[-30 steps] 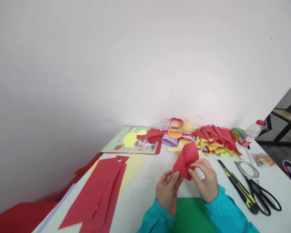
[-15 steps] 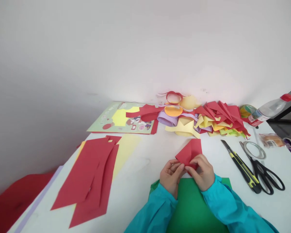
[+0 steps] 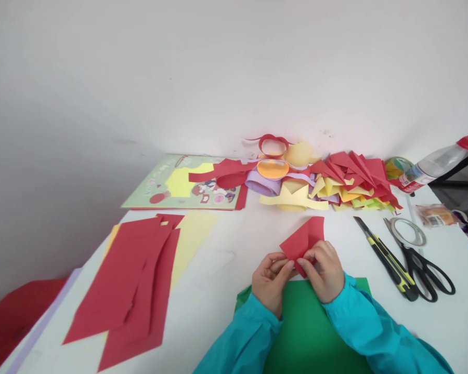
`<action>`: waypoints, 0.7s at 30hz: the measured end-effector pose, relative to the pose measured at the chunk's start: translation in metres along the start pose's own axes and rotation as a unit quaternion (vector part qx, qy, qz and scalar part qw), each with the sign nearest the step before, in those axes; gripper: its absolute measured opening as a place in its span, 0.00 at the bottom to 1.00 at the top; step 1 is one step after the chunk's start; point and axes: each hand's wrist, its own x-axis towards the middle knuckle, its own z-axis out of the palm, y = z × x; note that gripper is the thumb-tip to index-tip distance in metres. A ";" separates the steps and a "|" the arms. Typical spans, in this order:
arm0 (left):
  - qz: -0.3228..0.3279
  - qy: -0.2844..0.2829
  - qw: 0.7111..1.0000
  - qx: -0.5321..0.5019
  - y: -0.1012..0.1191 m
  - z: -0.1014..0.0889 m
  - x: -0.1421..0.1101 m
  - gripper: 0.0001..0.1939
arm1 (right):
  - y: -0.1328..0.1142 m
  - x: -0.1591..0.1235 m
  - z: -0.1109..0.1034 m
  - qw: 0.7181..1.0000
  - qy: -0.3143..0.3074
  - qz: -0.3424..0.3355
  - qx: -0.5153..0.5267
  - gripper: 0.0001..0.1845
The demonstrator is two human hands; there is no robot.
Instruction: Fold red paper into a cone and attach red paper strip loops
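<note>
Between my two hands is a folded piece of red paper [image 3: 301, 237], its creased upper part pointing away from me. My left hand [image 3: 271, 279] pinches its lower left edge between thumb and fingers. On the right side, my right hand [image 3: 324, 270] grips the same paper, its thumb close to the left thumb near the lower point. The fingers hide part of the lower folds. Below both hands a green sheet [image 3: 312, 327] lies at the near table edge, partly covered by my blue sleeves.
Red paper sheets [image 3: 113, 285] lie at left, near a green picture book [image 3: 144, 187]. Behind are paper rings [image 3: 273, 169] and a pile of folded paper [image 3: 359, 176]. At right lie a utility knife [image 3: 388, 262], scissors [image 3: 425, 270], a tape roll [image 3: 395, 228] and a bottle [image 3: 432, 163].
The view has shifted slightly, so the table items appear a little lower left or higher. Both hands keep hold of the red paper, whose left flap now looks flatter and more pointed.
</note>
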 end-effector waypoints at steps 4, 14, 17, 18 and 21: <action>0.001 0.007 1.000 0.006 -0.001 -0.001 0.000 0.19 | -0.002 -0.003 0.001 1.000 -0.015 0.016 -0.014 0.12; -0.017 0.015 1.000 0.006 -0.002 0.000 -0.001 0.20 | 0.006 -0.004 0.000 0.998 -0.049 0.005 -0.034 0.12; -0.018 0.010 1.000 0.016 -0.004 -0.003 0.000 0.20 | 0.006 -0.003 0.001 0.999 -0.041 -0.002 -0.031 0.11; -0.017 0.011 1.000 0.020 -0.004 -0.004 0.000 0.20 | 0.005 -0.004 0.001 0.999 -0.040 -0.006 -0.031 0.11; -0.007 0.022 0.999 0.040 -0.004 -0.005 0.000 0.19 | 0.004 -0.004 0.000 0.998 -0.042 -0.011 -0.035 0.11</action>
